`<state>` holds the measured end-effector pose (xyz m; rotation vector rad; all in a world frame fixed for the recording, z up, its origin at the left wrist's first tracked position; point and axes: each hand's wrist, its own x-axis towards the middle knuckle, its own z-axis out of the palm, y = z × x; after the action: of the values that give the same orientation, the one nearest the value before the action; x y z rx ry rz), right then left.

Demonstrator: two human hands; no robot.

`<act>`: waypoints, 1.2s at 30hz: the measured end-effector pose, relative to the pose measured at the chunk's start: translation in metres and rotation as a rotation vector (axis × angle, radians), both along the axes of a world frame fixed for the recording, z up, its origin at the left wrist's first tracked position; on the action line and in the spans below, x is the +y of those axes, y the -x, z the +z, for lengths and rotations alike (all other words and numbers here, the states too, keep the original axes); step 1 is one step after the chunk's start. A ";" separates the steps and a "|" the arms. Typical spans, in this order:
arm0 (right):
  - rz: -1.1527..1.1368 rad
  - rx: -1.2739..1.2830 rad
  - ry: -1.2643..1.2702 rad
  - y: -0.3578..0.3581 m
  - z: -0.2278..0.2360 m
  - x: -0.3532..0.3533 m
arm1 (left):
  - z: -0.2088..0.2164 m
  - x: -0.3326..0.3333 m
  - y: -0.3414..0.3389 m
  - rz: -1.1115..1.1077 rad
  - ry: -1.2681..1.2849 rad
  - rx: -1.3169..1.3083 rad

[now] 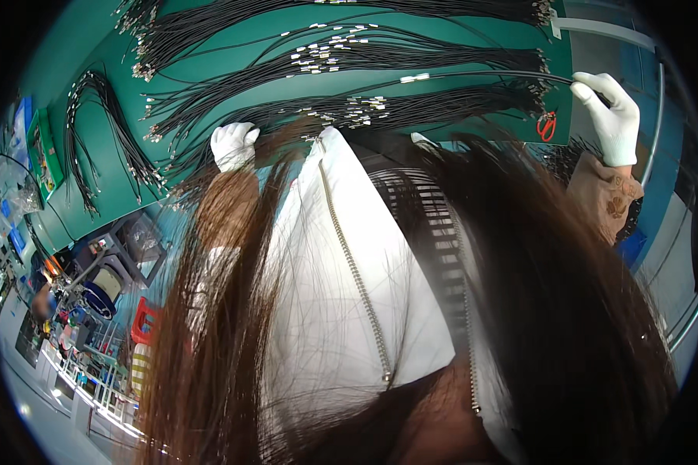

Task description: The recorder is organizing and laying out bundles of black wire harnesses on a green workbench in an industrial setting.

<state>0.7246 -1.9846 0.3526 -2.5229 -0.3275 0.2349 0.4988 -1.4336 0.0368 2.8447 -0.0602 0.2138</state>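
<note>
My right hand, in a white glove, is raised past the right edge of the green table. Its thumb and fingers pinch a thin black cable, which stretches leftward over the bundles and carries a white label. My left hand, gloved too, is closed at the left part of the nearest bundle of black cables; whatever its fingers hold is hidden. A second bundle lies just beyond, with many white labels near its middle. Long hair and a white zipped garment cover much of the foreground.
Another cable bundle lies at the far side of the green table. A bent bunch of cables hangs over to the left. Red-handled snips rest near the right edge. A green tray and a cable spool are at left.
</note>
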 end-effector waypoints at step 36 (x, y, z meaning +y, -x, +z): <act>0.270 0.180 -0.010 0.034 -0.272 0.097 | 0.039 -0.100 -0.090 -0.110 0.244 0.095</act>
<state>0.6907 -1.8878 0.0810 -2.4209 -0.5940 0.5599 0.5889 -1.5333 0.0757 2.5952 -0.1594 0.0576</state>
